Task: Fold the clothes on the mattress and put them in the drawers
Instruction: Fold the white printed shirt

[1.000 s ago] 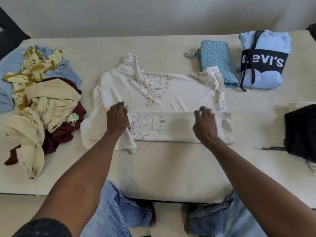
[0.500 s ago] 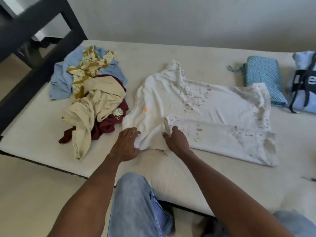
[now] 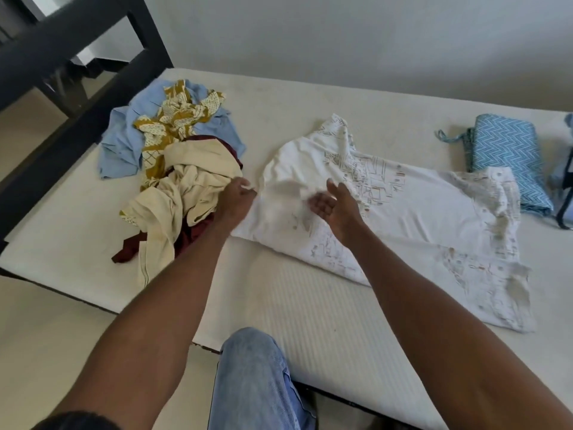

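Now the left hand (image 3: 233,202) pinched the white printed shirt (image 3: 412,218) by its left edge on the mattress (image 3: 310,305), likely to fold that side inward, while the right hand (image 3: 333,206) hovered above it, fingers loose, holding nothing.

White printed shirt (image 3: 412,212): spread on the mattress (image 3: 310,321), near long edge folded over, left end lifted and rumpled. Unfolded pile (image 3: 173,181) at left, just beside the shirt: cream garment on top, maroon beneath, mustard-patterned cloth and light blue shirt behind. Folded teal zigzag cloth (image 3: 508,156) at right, touching the shirt's far corner.
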